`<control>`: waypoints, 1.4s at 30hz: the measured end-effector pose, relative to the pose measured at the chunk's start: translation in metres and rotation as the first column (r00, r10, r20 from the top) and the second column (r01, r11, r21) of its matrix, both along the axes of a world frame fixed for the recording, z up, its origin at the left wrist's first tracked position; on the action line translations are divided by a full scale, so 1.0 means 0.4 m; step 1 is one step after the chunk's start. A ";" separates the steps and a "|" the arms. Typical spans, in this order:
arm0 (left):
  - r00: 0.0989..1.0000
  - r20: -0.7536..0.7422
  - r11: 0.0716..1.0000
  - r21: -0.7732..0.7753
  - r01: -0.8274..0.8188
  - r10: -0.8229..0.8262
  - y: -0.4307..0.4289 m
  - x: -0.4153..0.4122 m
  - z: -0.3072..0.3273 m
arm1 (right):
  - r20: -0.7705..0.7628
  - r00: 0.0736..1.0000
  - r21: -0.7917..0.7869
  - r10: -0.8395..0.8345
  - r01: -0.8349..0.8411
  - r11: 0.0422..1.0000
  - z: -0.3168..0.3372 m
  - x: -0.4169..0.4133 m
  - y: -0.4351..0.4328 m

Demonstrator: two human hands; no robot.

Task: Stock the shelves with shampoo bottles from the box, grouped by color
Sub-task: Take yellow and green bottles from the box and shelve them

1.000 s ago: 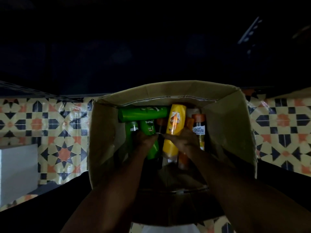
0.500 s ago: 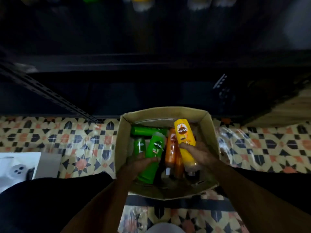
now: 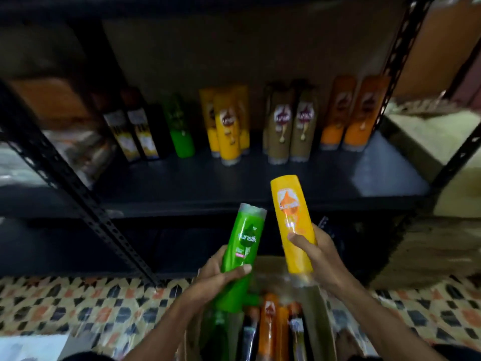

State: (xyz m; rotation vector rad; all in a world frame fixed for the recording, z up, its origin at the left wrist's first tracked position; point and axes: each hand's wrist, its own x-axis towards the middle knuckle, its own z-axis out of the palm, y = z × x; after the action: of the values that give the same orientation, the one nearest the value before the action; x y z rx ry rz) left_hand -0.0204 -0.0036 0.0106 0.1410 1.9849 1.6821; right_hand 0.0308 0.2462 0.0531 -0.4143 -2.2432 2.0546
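Green bottle (image 3: pixel 240 259) and yellow bottle (image 3: pixel 292 220): glossy smooth plastic. Box (image 3: pixel 318 324): matt brown cardboard. Shelf (image 3: pixel 234 183): dark, smooth, faint sheen. Upright (image 3: pixel 78 194): black perforated metal angle. Floor (image 3: pixel 78 306): patterned, slightly shiny.

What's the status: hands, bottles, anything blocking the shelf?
Left hand grips green bottle, right hand grips yellow bottle. Both bottles above box, short of shelf. Nothing seen blocking the shelf front.
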 end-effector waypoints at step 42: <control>0.694 -0.634 0.866 -0.073 -0.494 0.342 -0.120 -0.608 0.166 | -0.225 0.974 0.104 -0.032 0.057 0.993 0.036 -0.438 -0.060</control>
State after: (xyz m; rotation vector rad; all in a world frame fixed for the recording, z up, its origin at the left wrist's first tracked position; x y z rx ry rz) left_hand -0.2638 -0.0515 0.0771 0.1545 2.8799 1.7963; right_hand -0.1446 0.2220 0.0673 -0.2122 -2.1785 1.8428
